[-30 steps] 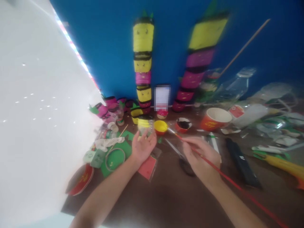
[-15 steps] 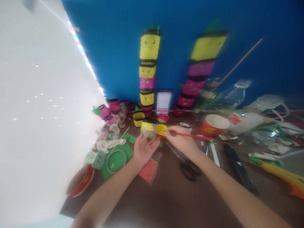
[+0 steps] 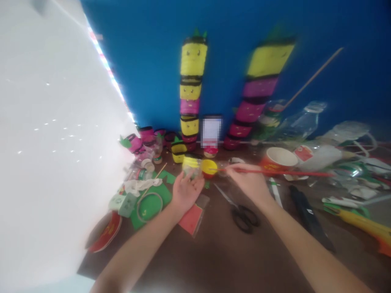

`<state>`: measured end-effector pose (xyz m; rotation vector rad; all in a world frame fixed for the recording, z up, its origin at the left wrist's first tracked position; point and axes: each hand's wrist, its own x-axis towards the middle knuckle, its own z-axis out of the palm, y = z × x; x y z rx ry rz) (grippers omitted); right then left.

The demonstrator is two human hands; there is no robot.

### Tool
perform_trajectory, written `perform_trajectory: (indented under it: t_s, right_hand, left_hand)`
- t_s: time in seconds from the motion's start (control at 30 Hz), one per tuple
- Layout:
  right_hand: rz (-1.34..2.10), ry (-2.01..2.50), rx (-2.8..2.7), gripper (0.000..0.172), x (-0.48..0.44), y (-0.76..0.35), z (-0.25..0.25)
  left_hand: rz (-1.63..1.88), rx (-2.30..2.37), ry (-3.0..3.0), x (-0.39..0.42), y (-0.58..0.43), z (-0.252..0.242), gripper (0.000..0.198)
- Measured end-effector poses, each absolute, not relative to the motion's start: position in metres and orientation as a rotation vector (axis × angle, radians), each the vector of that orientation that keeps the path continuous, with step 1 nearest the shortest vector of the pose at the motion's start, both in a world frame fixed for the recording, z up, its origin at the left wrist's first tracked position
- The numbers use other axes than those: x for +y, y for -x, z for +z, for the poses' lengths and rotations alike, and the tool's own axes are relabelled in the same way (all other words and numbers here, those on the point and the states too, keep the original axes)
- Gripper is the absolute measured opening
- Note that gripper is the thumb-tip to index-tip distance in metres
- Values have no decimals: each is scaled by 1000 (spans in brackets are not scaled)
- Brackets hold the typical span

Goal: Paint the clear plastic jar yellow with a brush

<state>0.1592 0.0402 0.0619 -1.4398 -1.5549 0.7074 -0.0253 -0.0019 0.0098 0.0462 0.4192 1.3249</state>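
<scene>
My left hand (image 3: 187, 192) is closed around a clear plastic container (image 3: 192, 163) with yellow paint on its upper part; the fingers hide its lower side. In my right hand (image 3: 249, 182) is a long red paintbrush (image 3: 293, 173), pinched near its front and lying almost level. Its tip points left and reaches to the small yellow paint cup (image 3: 209, 167), just right of the container. Whether the bristles touch the paint is too blurred to tell. Black-handled scissors (image 3: 244, 217) rest on the table between my forearms.
Two stacks of painted containers, one yellow and pink (image 3: 193, 59) and one leaning (image 3: 256, 89), stand before the blue wall (image 3: 146, 49). Green paper (image 3: 155, 195) and a red sheet (image 3: 192, 219) lie left. A paper cup (image 3: 279, 160), black case (image 3: 308, 215) and plastic bottles (image 3: 308, 118) occupy the right.
My right hand has shifted right, away from the paint cup, and the brush has slid right and lies more level. My left hand stays on the container with little movement.
</scene>
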Motion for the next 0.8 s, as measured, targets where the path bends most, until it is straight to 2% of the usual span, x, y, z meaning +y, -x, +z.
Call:
perform_trajectory:
  t_s: [0.2, 0.3, 0.47, 0.8]
  right_hand:
    - [919, 1321, -1191, 18, 7, -172, 51]
    - [743, 1193, -1099, 16, -20, -169, 47]
    - [448, 1124, -1385, 9, -55, -157, 48]
    - [361, 1138, -1466, 11, -58, -154, 50]
  left_hand:
    - [1329, 459, -77, -3, 23, 12, 30]
    - [1326, 497, -122, -3, 21, 10, 26]
    - [1331, 515, -208, -3, 19, 4, 20]
    - [1319, 449, -420, -6, 19, 3, 29]
